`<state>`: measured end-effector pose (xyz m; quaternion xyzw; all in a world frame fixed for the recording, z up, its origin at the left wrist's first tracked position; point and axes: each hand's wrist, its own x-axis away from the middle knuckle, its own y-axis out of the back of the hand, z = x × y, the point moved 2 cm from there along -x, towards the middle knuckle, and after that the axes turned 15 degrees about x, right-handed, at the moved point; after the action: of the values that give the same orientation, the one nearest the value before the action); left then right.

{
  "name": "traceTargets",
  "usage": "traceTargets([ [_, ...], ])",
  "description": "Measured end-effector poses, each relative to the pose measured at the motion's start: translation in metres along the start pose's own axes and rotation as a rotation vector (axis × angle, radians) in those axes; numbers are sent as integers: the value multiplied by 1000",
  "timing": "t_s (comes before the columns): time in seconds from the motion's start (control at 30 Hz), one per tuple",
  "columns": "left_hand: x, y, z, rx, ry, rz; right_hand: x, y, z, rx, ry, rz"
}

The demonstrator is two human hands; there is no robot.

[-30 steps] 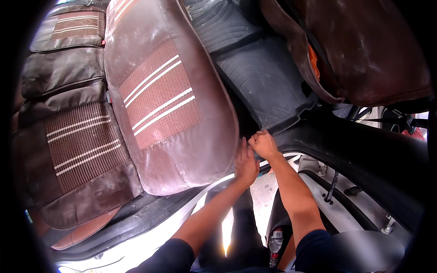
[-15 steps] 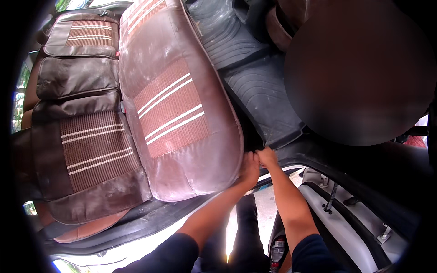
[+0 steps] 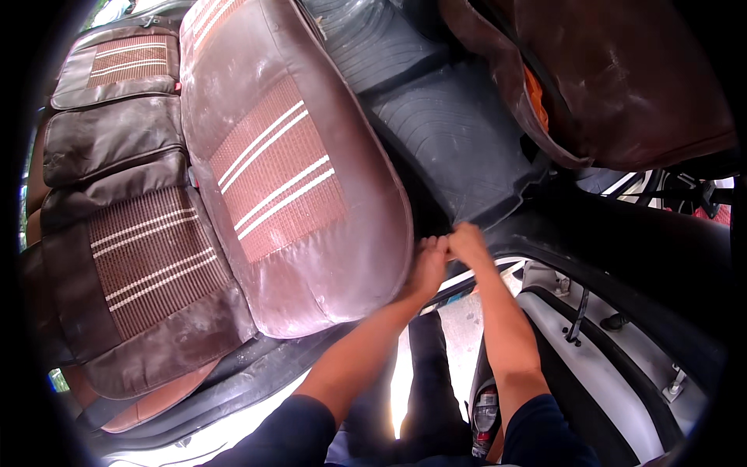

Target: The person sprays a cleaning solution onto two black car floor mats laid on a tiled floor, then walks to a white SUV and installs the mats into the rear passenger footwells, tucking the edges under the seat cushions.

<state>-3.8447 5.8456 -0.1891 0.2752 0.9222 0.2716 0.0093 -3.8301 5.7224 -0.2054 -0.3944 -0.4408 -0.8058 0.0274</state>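
Both my hands are together at the door sill, beside the front corner of a brown rear seat cushion (image 3: 366, 233) with a ribbed, white-striped panel. My left hand (image 3: 430, 263) is closed with fingers curled, close against the cushion's edge; what it grips, if anything, is hidden. Touching or almost touching it, my right hand (image 3: 468, 243) is closed at the near corner of a black ridged floor mat (image 3: 467, 156). Its fingers seem to pinch the mat's edge, though the hand covers the fingertips.
A brown front seat (image 3: 622, 78) fills the upper right, with an orange patch inside its open back pocket. Striped seat backs (image 3: 156, 249) stand on the left. The open car door (image 3: 599, 366) is at lower right, with a bottle (image 3: 485, 412) in its pocket.
The view has shifted, and the front seat's back, a dark blur before, now shows clearly. My hands stay at the mat corner, the right one slightly higher and farther from the left.
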Motion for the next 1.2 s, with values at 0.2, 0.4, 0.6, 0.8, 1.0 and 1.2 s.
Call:
traceTargets([
  [0.2,3,13,-37,-194,117,69,9,14,5,4,114,40],
  [0.4,7,48,-56,-408,12,629,31,-8,16,14,164,-28],
  [0.6,12,55,-52,-83,185,260,25,-34,-59,-331,-467,-629],
  [0.8,12,67,-70,-20,249,246,-9,-82,-79,-1380,-574,66],
  [1.0,1,86,-108,151,286,135,1,-81,-48,-1031,-407,-173],
  [1.2,-4,98,-108,149,288,197,7,-70,-56,-1114,-431,-60],
])
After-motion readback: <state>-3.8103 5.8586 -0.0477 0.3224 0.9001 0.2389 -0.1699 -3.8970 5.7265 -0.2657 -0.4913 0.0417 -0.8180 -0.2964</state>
